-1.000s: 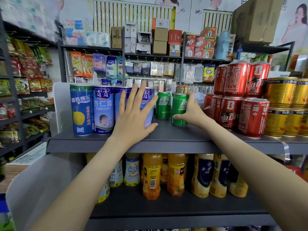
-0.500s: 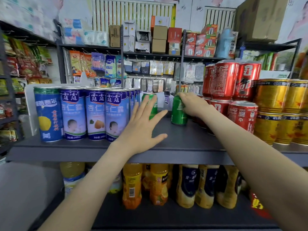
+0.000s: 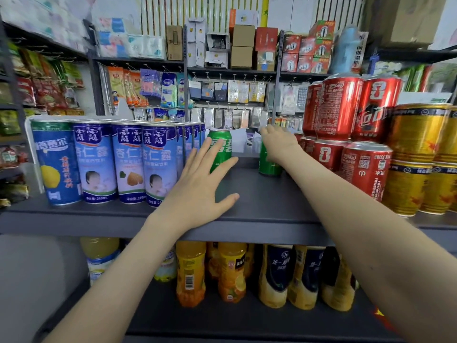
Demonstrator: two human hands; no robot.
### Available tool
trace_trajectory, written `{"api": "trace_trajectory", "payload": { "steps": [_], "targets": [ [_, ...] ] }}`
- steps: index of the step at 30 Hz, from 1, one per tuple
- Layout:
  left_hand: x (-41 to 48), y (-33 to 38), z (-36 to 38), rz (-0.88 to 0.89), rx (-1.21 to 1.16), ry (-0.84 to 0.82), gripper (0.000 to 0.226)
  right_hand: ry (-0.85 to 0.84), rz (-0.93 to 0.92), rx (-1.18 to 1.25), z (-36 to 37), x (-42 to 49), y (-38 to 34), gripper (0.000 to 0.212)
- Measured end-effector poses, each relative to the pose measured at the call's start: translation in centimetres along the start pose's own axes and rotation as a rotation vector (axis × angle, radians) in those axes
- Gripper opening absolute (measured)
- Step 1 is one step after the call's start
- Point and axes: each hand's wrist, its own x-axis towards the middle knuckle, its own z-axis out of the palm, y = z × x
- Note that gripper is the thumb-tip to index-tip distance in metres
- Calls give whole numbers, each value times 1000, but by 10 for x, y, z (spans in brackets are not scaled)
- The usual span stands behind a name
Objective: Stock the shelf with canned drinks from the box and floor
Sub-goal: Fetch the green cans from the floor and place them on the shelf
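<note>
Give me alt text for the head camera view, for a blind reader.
A person's right hand grips the top of a green soda can on a dark shop shelf; the left hand is spread open before a second green can. Tall blue cans stand left, stacked red cans right.

Orange plastic juice bottles (image 3: pixel 190 273) stand low in view, just beside yellow bottles with dark labels (image 3: pixel 277 276). On the dark metal rack behind (image 3: pixel 138 61), brown cardboard cartons (image 3: pixel 243 45) sit near small red printed boxes (image 3: pixel 306 49) and a pale blue flask (image 3: pixel 342 50), with blue-and-white hanging packets (image 3: pixel 168 90) below. Red and green snack bags (image 3: pixel 47 87) fill the left side.
</note>
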Motion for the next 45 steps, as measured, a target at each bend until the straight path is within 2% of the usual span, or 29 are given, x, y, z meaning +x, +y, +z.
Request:
{"api": "trace_trajectory", "payload": {
  "steps": [2,4,6,8,14,18,21,33,36,40,45],
  "targets": [
    [-1,2,-2,-22,15,49,78,97,-158,168,4,4,-12,92],
    [-3,5,-4,-41,75,108,77,134,-280,305,4,9,-29,103],
    [-4,8,-7,-61,175,172,77,139,-321,259,6,17,-45,113],
    [-6,12,-11,-102,277,240,80,89,-272,289,8,21,-56,118],
    [-9,16,-16,-332,334,411,89,-99,-161,545,7,25,-80,103],
    [-7,13,-14,-434,335,428,90,-45,-42,713,5,32,-95,74],
    [-6,9,-12,-458,319,403,89,-1,0,734,0,33,-99,64],
    [-8,3,-5,-403,307,404,77,13,83,705,-32,-31,-54,70],
    [-8,1,-4,-387,306,419,71,26,116,624,-33,-44,-40,77],
    [-8,0,-2,-379,295,423,68,80,159,491,-32,-56,-26,70],
    [-8,-1,-2,-381,296,427,68,83,223,445,-23,-63,-13,70]
  ]
}}
